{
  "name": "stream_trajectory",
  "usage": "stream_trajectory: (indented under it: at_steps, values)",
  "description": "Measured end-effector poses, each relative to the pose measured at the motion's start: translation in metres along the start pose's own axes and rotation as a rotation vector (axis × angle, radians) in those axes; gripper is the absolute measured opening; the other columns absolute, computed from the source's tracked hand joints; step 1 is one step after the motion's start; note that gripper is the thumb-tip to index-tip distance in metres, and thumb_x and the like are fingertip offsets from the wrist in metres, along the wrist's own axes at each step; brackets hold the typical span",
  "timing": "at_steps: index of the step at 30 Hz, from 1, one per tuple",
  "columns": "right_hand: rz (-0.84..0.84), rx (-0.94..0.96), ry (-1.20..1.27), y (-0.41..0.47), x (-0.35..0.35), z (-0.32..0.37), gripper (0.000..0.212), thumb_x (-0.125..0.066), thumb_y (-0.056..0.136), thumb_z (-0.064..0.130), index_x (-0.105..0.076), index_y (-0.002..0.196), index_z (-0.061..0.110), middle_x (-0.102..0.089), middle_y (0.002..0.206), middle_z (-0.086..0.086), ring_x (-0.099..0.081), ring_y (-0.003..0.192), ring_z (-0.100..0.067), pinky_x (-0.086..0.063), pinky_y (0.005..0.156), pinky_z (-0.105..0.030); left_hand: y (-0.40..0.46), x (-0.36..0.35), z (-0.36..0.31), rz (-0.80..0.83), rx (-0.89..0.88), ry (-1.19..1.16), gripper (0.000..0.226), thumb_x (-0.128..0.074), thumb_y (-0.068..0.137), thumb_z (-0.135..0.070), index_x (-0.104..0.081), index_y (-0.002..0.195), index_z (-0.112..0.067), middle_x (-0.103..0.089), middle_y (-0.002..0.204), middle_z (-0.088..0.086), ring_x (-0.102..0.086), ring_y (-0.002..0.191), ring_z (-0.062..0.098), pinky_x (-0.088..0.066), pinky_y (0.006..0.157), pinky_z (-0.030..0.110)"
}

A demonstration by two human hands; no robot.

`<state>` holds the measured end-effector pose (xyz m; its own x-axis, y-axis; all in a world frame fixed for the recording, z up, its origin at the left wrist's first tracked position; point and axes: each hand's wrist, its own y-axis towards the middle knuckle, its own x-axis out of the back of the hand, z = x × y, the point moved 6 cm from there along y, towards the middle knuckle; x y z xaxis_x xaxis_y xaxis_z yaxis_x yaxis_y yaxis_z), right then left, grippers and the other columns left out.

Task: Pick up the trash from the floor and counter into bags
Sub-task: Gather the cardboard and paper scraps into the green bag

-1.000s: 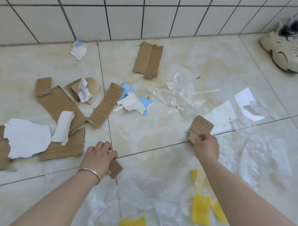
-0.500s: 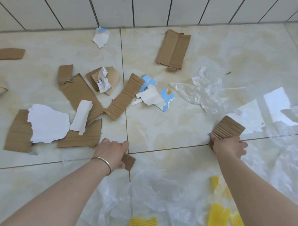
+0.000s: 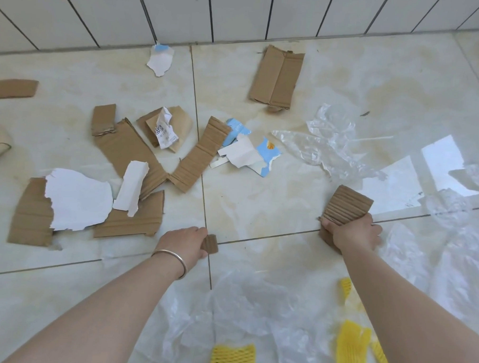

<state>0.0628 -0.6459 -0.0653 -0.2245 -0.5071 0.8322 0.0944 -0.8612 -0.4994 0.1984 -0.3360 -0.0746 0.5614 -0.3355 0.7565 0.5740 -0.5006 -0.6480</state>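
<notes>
Both hands have barely shifted in the last half second: the right hand [image 3: 350, 232] still grips its ribbed cardboard piece [image 3: 347, 206], and the left hand [image 3: 185, 243] still holds a small cardboard scrap [image 3: 210, 243], both low over the tiled floor [image 3: 259, 209]. The right hand's fingers are curled round the lower edge of the ribbed piece, which stands up from the fist near a grout line. The left hand, with a metal bangle [image 3: 172, 259] on its wrist, pinches the small scrap at its fingertips right by the crossing of two grout lines. Ahead of the hands, the floor is littered. To the left lies a large torn white sheet [image 3: 78, 199] over a brown cardboard slab [image 3: 29, 213], with a narrow white strip [image 3: 132, 187] beside it and more flat cardboard underneath. A long corrugated strip [image 3: 199, 155] runs diagonally toward blue-and-white torn paper [image 3: 250, 154]. A crumpled receipt [image 3: 163, 128] sits on a brown scrap farther back. Near the wall a folded cardboard panel [image 3: 277, 77] lies flat, and a white paper shred with a blue edge [image 3: 160, 58] rests close to the skirting. Clear crumpled plastic film [image 3: 325, 144] spreads right of centre, and more plastic sheeting [image 3: 241, 313] covers the near floor between the forearms, with yellow foam netting [image 3: 233, 358] on it.
</notes>
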Motion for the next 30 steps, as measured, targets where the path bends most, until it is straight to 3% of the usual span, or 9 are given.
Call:
stream_trajectory:
  at_steps: [7,12,15,18,25,30]
  values:
    - [-0.02,0.068,-0.048,-0.01,-0.001,0.005,0.093,-0.082,0.067,0.038,-0.029,0.136,0.005,-0.039,0.135,-0.02,-0.037,0.125,-0.038,-0.036,0.101,-0.043,-0.003,0.005,0.003,-0.004,0.067,-0.13,0.029,-0.043,0.095,-0.035,-0.044,0.113,-0.012,-0.057,0.119,0.005,-0.056,0.108,0.028,-0.04,0.076,0.033]
    - [0.015,0.078,0.179,-0.019,-0.001,0.01,0.053,-0.072,0.08,0.022,-0.04,0.118,0.003,-0.057,0.119,-0.02,-0.053,0.111,-0.038,-0.044,0.086,-0.043,-0.008,0.014,0.015,-0.073,0.151,-0.306,0.023,-0.042,0.096,-0.036,-0.036,0.089,-0.014,-0.061,0.105,0.01,-0.057,0.097,0.03,-0.037,0.068,0.031]
    - [0.039,0.178,0.195,-0.041,-0.012,0.028,0.034,-0.061,0.088,0.019,-0.045,0.112,0.003,-0.059,0.115,-0.02,-0.054,0.109,-0.036,-0.043,0.085,-0.039,-0.009,0.017,0.036,-0.129,0.257,-0.525,0.026,-0.043,0.095,-0.036,-0.038,0.089,-0.012,-0.062,0.099,0.014,-0.058,0.093,0.033,-0.043,0.073,0.036]
    - [0.151,0.263,0.288,-0.071,-0.037,0.058,0.028,-0.059,0.089,0.018,-0.047,0.111,0.005,-0.059,0.107,-0.012,-0.055,0.099,-0.03,-0.039,0.078,-0.031,-0.011,0.021,0.057,-0.23,0.371,-0.726,0.028,-0.046,0.093,-0.035,-0.047,0.094,-0.006,-0.064,0.097,0.016,-0.061,0.089,0.035,-0.05,0.082,0.041]
    - [0.475,0.416,0.368,-0.142,-0.099,0.14,0.029,-0.055,0.092,0.021,-0.048,0.118,0.01,-0.052,0.102,0.0,-0.049,0.091,-0.018,-0.037,0.077,-0.028,-0.03,0.057,0.121,-0.674,0.62,-0.821,0.04,-0.05,0.093,-0.029,-0.053,0.111,0.007,-0.042,0.131,0.016,-0.038,0.124,0.03,-0.032,0.101,0.036]
    - [0.585,0.458,0.244,-0.176,-0.14,0.175,0.035,-0.049,0.095,0.031,-0.049,0.122,0.008,-0.058,0.121,-0.009,-0.054,0.111,-0.026,-0.04,0.087,-0.031,-0.012,0.046,0.162,-0.56,0.648,-0.994,0.043,-0.053,0.091,-0.03,-0.053,0.117,0.005,-0.03,0.142,0.007,-0.047,0.121,0.024,-0.032,0.106,0.027]
